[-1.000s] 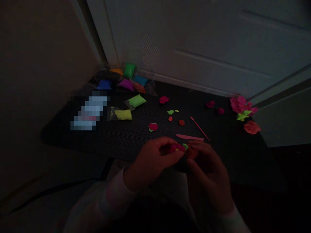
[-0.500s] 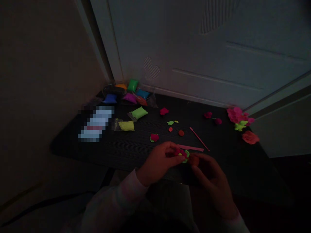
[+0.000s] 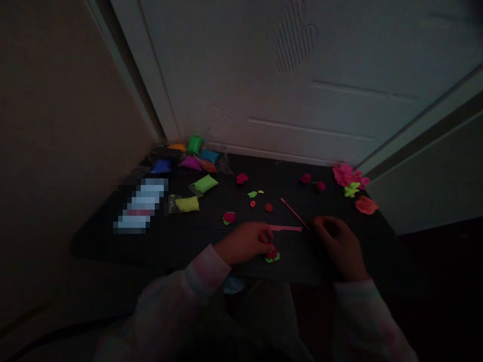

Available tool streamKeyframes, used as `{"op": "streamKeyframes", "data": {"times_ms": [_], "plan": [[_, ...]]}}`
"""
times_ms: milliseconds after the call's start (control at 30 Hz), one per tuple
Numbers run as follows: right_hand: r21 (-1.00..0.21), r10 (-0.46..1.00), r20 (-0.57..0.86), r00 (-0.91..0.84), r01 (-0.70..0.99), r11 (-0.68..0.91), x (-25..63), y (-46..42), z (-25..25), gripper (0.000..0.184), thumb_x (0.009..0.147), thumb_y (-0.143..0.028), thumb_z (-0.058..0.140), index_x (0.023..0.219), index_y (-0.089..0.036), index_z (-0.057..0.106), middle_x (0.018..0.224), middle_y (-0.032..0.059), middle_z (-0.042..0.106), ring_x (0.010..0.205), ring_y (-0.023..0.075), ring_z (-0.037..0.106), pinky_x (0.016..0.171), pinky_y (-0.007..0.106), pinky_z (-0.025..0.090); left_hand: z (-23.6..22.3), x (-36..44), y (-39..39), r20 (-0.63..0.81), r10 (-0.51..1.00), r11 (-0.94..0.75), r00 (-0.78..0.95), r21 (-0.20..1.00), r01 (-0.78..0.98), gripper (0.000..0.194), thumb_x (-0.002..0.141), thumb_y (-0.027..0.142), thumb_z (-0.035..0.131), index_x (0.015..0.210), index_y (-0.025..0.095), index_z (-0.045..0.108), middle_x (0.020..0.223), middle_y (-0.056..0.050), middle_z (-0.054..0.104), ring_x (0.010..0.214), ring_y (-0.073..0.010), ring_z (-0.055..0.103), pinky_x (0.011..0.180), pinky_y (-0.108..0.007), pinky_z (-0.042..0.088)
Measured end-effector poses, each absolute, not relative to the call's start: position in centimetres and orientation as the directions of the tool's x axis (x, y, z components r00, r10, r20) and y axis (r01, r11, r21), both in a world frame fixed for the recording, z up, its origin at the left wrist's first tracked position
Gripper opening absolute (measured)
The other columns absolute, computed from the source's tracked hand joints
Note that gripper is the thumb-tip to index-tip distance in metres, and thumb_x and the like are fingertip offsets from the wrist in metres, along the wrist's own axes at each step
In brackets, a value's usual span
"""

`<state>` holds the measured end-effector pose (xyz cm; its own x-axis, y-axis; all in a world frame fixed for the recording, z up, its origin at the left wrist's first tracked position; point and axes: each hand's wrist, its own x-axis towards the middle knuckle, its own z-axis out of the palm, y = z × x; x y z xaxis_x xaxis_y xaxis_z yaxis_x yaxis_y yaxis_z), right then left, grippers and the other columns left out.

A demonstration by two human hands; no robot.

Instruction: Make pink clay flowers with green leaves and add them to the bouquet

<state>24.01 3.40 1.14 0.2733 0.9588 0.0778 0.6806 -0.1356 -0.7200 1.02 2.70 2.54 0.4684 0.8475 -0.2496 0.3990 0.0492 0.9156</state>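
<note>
My left hand (image 3: 249, 244) is closed, its fingertips pinching a small clay flower (image 3: 272, 256) with a dark pink top and a light green edge, low over the front of the table. Off to the right, my right hand (image 3: 341, 249) has thumb and forefinger drawn together; whether anything is between them is too dark to make out. Its fingertips are close to the lower end of a thin pink clay tool (image 3: 294, 213). A flat pink strip (image 3: 285, 228) lies just beyond my left hand. Another pink-and-green clay piece (image 3: 229, 217) rests to the left.
Small clay bits, including a red-brown disc (image 3: 268, 207) and a green piece (image 3: 252, 194), lie mid-table. Bagged yellow clay (image 3: 187, 204), green clay (image 3: 206, 184) and several other packets stand left. Pink flowers (image 3: 345, 175) and a coral flower (image 3: 366, 204) sit right. A door (image 3: 226, 60) rises behind.
My right hand has moved away from the flower, to the right and toward the pink tool. The flower in my left hand is lower and turned. The whole view has shifted slightly.
</note>
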Motion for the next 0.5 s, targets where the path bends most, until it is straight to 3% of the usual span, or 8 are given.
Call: {"op": "streamKeyframes", "data": {"times_ms": [100, 200, 333, 500], "plan": [[-0.781, 0.979, 0.057, 0.197, 0.620, -0.079, 22.7, 1.4, 1.0, 0.040, 0.071, -0.051, 0.056, 0.095, -0.019, 0.059, 0.095, 0.0077, 0.065, 0.087, 0.0218, 0.060, 0.079, 0.037, 0.045, 2.4, 0.4, 3.3, -0.252, 0.819, -0.013, 0.516, 0.890, 0.456, 0.009, 0.067, 0.018, 0.063, 0.074, 0.013, 0.063, 0.065, -0.001, 0.067, 0.062, -0.0134, 0.061, 0.056, -0.022, 0.043], [-0.828, 0.999, 0.051, 0.017, 0.560, 0.033, 21.2, -0.8, 0.5, 0.036, 0.075, -0.046, 0.056, 0.101, -0.021, 0.057, 0.099, 0.0069, 0.065, 0.091, 0.0209, 0.060, 0.081, 0.037, 0.045, 2.6, -0.3, 3.5, -0.205, 0.847, -0.087, 0.491, 0.857, 0.508, 0.017, 0.072, 0.022, 0.060, 0.085, 0.012, 0.065, 0.077, -0.004, 0.068, 0.068, -0.0142, 0.061, 0.063, -0.025, 0.045], [-0.720, 0.983, 0.147, -0.106, 0.671, 0.180, 20.0, -2.0, -0.2, 0.029, 0.078, -0.041, 0.055, 0.099, -0.021, 0.059, 0.098, 0.0067, 0.065, 0.092, 0.0227, 0.058, 0.083, 0.041, 0.043, 2.7, -1.4, 2.5, -0.088, 0.887, -0.196, 0.453, 0.816, 0.543, 0.028, 0.080, 0.027, 0.052, 0.104, 0.015, 0.062, 0.105, -0.007, 0.062, 0.092, -0.0170, 0.056, 0.083, -0.031, 0.042], [-0.638, 0.968, 0.209, -0.142, 0.731, 0.245, 20.3, -1.5, -0.6, 0.028, 0.078, -0.037, 0.055, 0.100, -0.019, 0.058, 0.098, 0.0083, 0.064, 0.091, 0.0227, 0.057, 0.082, 0.040, 0.044, 1.7, -1.9, 1.0, 0.139, 0.857, -0.455, 0.495, 0.656, 0.602, 0.024, 0.081, 0.029, 0.054, 0.100, 0.019, 0.065, 0.104, -0.006, 0.061, 0.098, -0.0178, 0.053, 0.089, -0.034, 0.038]]}}
